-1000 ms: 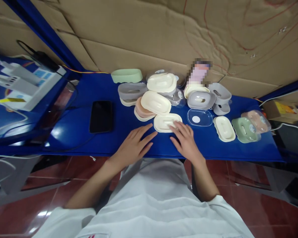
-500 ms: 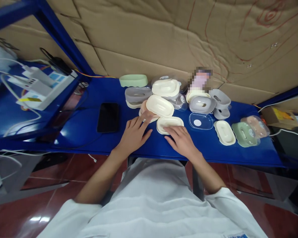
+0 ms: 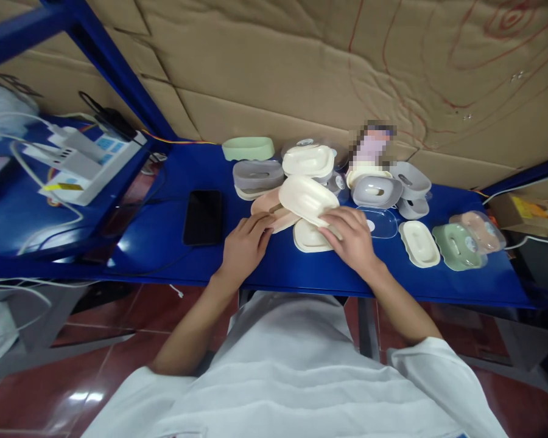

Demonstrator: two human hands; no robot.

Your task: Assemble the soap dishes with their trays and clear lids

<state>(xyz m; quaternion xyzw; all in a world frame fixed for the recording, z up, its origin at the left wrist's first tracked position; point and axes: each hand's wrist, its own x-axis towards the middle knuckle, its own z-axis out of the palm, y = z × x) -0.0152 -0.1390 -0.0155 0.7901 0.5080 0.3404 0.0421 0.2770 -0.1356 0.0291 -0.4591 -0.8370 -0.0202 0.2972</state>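
Observation:
My right hand (image 3: pixel 354 240) pinches the near right edge of a cream soap dish (image 3: pixel 307 198), which is raised and tilted. Under it lies a second cream soap dish (image 3: pixel 308 238), partly covered by the raised one and by my fingers. My left hand (image 3: pixel 246 248) has its fingers closed on the near edge of a pink soap dish (image 3: pixel 263 205). That pink dish is partly hidden behind the raised cream piece. A clear lid (image 3: pixel 383 225) with a round white sticker lies just beyond my right hand.
Grey dishes (image 3: pixel 258 175), a green dish (image 3: pixel 248 148) and another cream dish (image 3: pixel 308 160) stand at the back. To the right are a cream dish (image 3: pixel 419 243) and a green dish (image 3: pixel 459 246). A black phone (image 3: pixel 203 217) and a power strip (image 3: pixel 103 167) are left.
My right hand has moved from the lower cream dish to the upper one and lifted its edge, shifting it right. My left fingers have curled onto the pink dish, now more exposed.

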